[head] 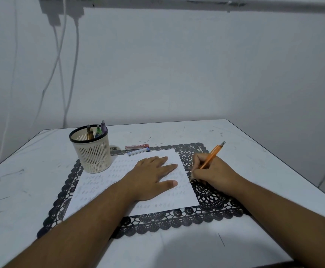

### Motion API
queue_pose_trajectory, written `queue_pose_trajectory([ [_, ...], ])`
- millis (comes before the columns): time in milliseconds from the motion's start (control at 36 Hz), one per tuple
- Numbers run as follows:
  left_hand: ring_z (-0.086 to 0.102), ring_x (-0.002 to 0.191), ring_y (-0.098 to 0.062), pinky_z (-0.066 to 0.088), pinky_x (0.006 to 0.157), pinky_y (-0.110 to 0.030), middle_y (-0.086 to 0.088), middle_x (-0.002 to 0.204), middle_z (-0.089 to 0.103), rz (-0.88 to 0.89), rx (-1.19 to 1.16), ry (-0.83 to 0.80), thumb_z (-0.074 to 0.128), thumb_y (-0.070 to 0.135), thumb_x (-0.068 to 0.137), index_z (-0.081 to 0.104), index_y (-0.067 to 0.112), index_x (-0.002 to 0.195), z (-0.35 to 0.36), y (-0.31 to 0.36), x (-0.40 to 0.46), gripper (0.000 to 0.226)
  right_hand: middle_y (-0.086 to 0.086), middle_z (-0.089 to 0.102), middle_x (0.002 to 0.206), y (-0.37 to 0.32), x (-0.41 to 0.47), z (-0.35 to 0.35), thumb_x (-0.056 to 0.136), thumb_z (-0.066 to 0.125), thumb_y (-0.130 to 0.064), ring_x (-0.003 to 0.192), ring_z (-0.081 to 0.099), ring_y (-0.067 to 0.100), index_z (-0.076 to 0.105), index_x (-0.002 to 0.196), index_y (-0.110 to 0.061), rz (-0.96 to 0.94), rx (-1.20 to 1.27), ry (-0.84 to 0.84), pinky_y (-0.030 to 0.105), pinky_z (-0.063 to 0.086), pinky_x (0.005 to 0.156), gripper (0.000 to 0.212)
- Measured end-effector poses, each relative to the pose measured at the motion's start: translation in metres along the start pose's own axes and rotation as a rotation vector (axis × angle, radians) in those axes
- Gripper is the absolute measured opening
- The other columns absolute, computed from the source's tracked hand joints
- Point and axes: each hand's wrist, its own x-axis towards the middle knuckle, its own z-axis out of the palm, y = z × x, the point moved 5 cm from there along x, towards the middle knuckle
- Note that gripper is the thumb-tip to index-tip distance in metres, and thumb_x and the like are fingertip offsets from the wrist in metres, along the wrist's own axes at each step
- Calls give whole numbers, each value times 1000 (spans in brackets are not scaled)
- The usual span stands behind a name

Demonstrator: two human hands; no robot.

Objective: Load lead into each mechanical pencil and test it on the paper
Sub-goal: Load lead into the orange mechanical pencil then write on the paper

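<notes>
White table point(41, 171) | paper point(103, 182) at centre pinned by flat-fingered left hand point(152, 176) | orange pencil point(211, 156) pinched in right hand point(210, 173) — light strokes advised, tip kept on sheet

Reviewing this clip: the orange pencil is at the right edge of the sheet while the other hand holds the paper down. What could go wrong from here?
1. The orange pencil tip sits at the paper's right edge, so a stroke could slip onto the lace mat, likely snapping the lead.
2. The left hand lies flat over earlier marks and may smudge them.
3. The right hand grips low and steep; pressing hard could break fresh lead.
</notes>
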Motion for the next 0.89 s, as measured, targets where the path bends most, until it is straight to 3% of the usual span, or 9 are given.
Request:
queue_pose_trajectory([
  [56,0,159,-15,0,125,-41,9,173,6,-3,-1,3,30,72,100,16,51,160,0,0,0,66,24,64,74,0,0,3,79,71,-4,62,56,16,57,70,-14,1,-13,-29,24,47,59,19],
  [167,1,158,-15,0,125,-40,9,173,6,-4,-2,4,31,71,100,17,49,161,-2,2,-1,65,10,64,72,1,0,5,81,71,-3,66,58,13,59,68,-23,5,-60,-77,23,48,65,26],
  [278,2,158,-15,0,125,-40,9,173,7,-2,0,8,31,71,100,17,50,160,-2,0,0,65,9,65,72,2,0,6,79,71,-8,69,60,15,59,66,-26,5,-81,-78,27,49,68,25],
  [444,1,158,-15,1,125,-40,10,173,6,-3,10,8,30,72,100,16,51,160,0,-2,0,65,1,62,67,3,1,5,83,72,-2,63,57,10,57,69,-19,15,-78,-55,25,46,64,27],
  [583,1,158,-14,0,125,-40,9,173,6,-1,3,8,30,73,99,17,50,160,0,0,1,66,20,64,76,1,0,6,75,72,-17,68,58,16,58,67,-23,10,-94,-45,32,47,67,18],
  [722,2,158,-15,2,126,-41,9,173,6,4,10,7,29,73,99,17,50,160,0,-1,1,67,14,66,76,1,-1,7,76,72,-16,68,59,14,59,66,-25,9,-97,-61,30,48,68,18],
  [889,1,158,-15,1,126,-41,9,173,7,2,5,7,29,73,99,17,50,160,0,-1,0,67,21,66,80,1,-1,7,76,72,-15,68,59,14,59,67,-25,4,-82,-59,27,48,66,19],
])
